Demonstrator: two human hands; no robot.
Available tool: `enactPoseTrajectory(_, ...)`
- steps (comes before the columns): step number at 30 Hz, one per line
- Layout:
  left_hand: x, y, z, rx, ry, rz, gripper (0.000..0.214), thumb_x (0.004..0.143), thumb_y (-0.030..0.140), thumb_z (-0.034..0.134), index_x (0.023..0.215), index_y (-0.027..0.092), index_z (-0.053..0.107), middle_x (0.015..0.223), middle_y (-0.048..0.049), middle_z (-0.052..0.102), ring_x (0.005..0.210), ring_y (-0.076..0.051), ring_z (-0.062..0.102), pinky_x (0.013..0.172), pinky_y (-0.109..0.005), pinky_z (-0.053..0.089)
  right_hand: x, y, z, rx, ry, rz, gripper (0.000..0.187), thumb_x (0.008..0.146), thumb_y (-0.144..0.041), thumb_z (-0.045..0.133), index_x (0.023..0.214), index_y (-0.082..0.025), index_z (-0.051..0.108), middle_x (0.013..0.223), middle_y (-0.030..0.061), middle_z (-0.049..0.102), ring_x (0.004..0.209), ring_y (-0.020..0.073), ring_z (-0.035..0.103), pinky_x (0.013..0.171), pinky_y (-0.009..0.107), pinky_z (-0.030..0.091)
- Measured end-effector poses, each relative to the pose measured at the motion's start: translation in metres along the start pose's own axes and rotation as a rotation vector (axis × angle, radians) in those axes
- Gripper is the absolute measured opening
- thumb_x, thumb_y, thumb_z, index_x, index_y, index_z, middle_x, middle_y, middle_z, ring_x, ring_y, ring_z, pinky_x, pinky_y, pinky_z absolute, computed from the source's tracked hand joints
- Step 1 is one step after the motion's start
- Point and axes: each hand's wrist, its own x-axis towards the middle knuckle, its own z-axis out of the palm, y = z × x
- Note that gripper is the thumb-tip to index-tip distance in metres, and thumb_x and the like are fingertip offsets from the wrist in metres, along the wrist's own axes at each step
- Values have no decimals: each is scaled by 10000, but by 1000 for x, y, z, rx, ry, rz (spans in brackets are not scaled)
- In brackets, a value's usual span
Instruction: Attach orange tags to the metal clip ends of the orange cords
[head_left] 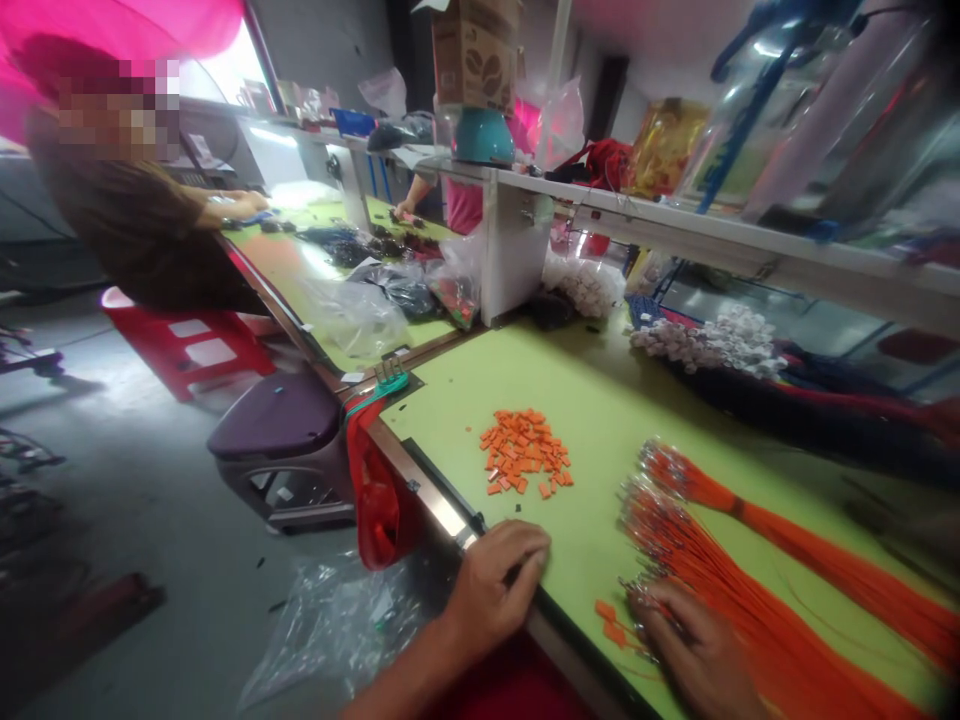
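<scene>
My left hand (496, 583) rests at the near edge of the green worktable (600, 400), fingers curled together in a pinch; what they hold is too small to make out. My right hand (694, 650) lies on the metal-tipped ends of a bundle of orange wires (750, 580), fingers bent over them. A few loose orange connector pieces (611, 622) lie between the hands. A pile of small orange connector housings (525, 452) sits further up the table, apart from both hands.
White connectors (712, 340) and dark wire bundles (810, 415) lie at the back right under a white shelf (675, 225). A red bag (379, 490) hangs off the table edge. A purple stool (274, 420) and red stool (187, 345) stand left. A person (142, 220) works at the far table.
</scene>
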Motion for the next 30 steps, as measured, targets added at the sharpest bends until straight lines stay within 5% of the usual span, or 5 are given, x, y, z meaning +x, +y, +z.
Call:
enactPoseTrajectory(5, -6, 3, -12, 143, -98, 35, 232, 902, 95, 541, 1075, 184, 669, 948, -107, 727, 876, -220, 679, 797, -362, 554, 11, -11, -6, -2, -100, 4, 350, 887, -486, 569, 768, -177, 682, 608, 11, 597, 563, 160, 553, 551, 248, 470)
enactPoseTrajectory(9, -2, -2, -22, 303, -126, 58, 235, 900, 110, 562, 1099, 188, 659, 994, -104, 714, 911, -225, 662, 824, -376, 543, 28, -13, -9, 131, -84, 156, 347, 878, -499, 589, 763, -173, 616, 567, -23, 515, 510, 126, 469, 474, 220, 382)
enactPoseTrajectory(14, 27, -13, -12, 587, -33, 36, 179, 887, 245, 633, 1039, 157, 669, 1041, -135, 652, 945, -277, 596, 847, -459, 504, 30, -4, -5, 162, -51, 94, 290, 891, -439, 590, 779, -176, 636, 643, -5, 581, 584, 137, 531, 548, 229, 427)
enactPoseTrajectory(17, 45, -19, -3, 693, -118, 27, 191, 883, 257, 636, 1051, 174, 678, 1067, -130, 620, 976, -294, 560, 845, -464, 474, 25, -1, -3, 142, -61, 38, 276, 899, -409, 577, 780, -175, 660, 688, 6, 618, 645, 150, 576, 600, 234, 454)
enactPoseTrajectory(30, 56, -24, -23, 581, -406, 111, 188, 913, 185, 515, 985, 218, 685, 1006, -88, 655, 904, -264, 535, 784, -408, 410, 30, -20, -14, 389, -173, 226, 316, 791, -471, 690, 773, -160, 642, 560, -35, 541, 493, 90, 456, 481, 202, 379)
